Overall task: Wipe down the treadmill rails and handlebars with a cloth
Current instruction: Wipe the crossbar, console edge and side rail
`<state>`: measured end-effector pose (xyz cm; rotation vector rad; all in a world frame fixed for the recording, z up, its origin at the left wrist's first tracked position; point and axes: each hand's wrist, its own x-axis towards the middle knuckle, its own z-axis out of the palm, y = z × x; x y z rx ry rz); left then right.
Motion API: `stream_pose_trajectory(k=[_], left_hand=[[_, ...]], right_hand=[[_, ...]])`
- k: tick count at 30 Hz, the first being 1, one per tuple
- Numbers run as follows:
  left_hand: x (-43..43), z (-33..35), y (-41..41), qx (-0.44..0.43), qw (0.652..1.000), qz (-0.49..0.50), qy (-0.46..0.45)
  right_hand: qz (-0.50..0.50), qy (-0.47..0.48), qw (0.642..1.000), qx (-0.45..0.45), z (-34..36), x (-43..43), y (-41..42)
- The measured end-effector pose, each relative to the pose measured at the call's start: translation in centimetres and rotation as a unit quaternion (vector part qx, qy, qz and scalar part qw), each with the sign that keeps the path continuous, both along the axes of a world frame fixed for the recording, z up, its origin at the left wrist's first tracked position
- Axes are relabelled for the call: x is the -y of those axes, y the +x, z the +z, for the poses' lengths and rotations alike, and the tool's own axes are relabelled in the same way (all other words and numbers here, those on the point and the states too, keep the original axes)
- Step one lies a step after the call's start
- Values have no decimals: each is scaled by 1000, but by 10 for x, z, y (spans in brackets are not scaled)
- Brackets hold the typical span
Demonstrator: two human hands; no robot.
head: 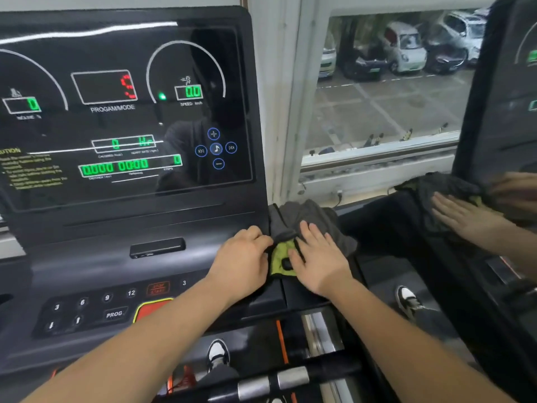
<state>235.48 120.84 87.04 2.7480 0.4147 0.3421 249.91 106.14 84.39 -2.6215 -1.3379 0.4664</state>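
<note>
The fingers of my left hand (242, 257) pinch the cloth (316, 219) bunched at the right edge of the console (87, 257), my right hand (319, 257) presses it with fingers straight, and I reckon my left forearm could bump the red button (148, 309) beneath it, starting the belt.

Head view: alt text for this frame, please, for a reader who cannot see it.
Two hands are on a grey and green cloth at the right edge of a treadmill console: the left hand grips its edge, the right hand lies flat on it. The display above is lit; a window shows parked cars.
</note>
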Motion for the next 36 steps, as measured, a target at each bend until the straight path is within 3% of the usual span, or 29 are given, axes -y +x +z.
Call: stream_pose_trajectory(k=[3,10,24,29,33,36], left_hand=[[2,-8,-3,28,999,1,-21],[10,-18,-9,39,997,-1,-62],[1,-4,-16,23,998,14,-57],[14,-5,-19,16,999,7,-47],[26,-9,-20,27,998,4,-63],[32,-8,-23,34,997,-3,-67]], right_hand=[[3,69,997,25,-11,44,-35],[-12,-20,1000,12,-6,88,-74],[-17,-84,996,-1,4,-68,56],[0,-5,1000,7,-11,-20,14],[31,151,986,61,-17,45,-38],[21,117,990,73,-12,85,-61]])
